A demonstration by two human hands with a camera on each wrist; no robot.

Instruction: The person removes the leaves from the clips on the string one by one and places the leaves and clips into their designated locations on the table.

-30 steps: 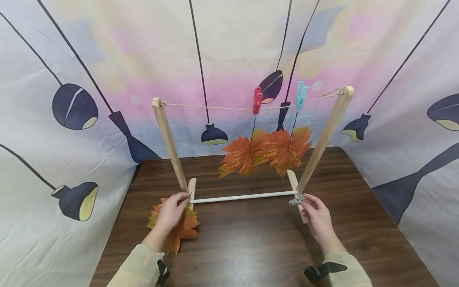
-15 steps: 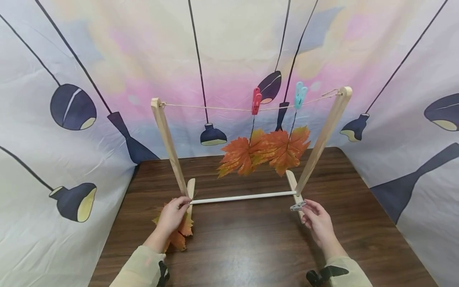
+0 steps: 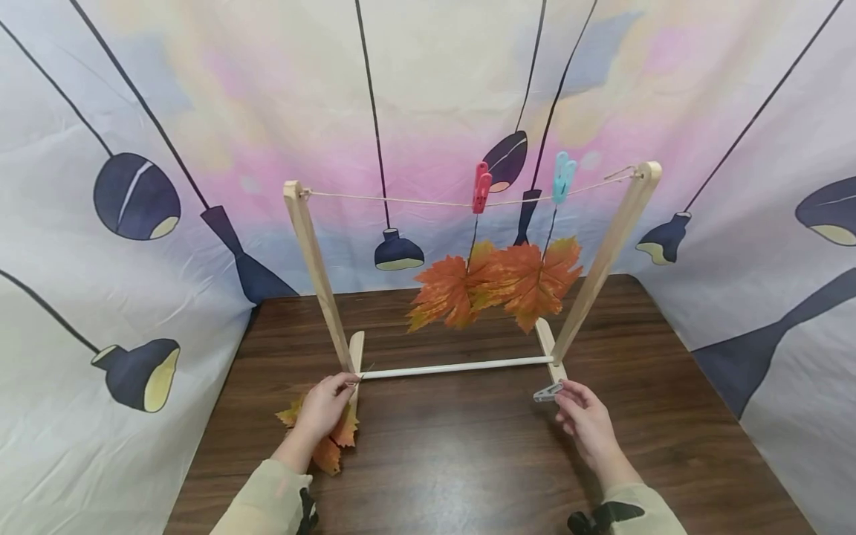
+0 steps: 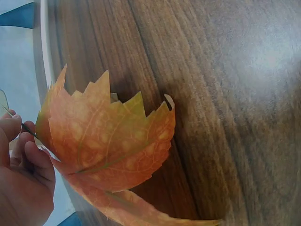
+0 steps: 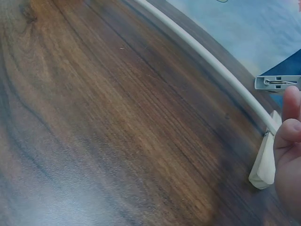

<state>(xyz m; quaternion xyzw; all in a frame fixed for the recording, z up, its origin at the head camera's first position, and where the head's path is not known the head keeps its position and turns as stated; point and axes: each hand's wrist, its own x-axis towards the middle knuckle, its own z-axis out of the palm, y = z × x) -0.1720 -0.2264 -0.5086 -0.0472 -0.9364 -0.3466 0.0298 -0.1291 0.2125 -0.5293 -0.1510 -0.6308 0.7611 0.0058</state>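
Observation:
My left hand (image 3: 323,407) pinches the thin dark stem of an orange maple leaf (image 4: 108,136), which hangs below the fingers beside the rack's left foot. Near the right foot, my right hand (image 3: 590,420) holds a grey clothespin (image 3: 548,393) between thumb and fingers; its spring shows in the right wrist view. A string (image 3: 401,200) runs between the two wooden posts of the rack (image 3: 314,275). On it, a red clothespin (image 3: 481,188) and a light blue clothespin (image 3: 564,177) each hold a leaf by its stem. Those two hanging leaves (image 3: 538,282) overlap.
A white rod (image 3: 455,367) joins the rack's feet low across the front. The rack stands on a dark wooden table (image 3: 455,453). Behind and at the sides hangs a cloth (image 3: 441,89) printed with lamps.
My right hand has drawn down slightly toward me with the grey clothespin, which has turned. The left hand has lowered a little, and its leaf has swung and shows less.

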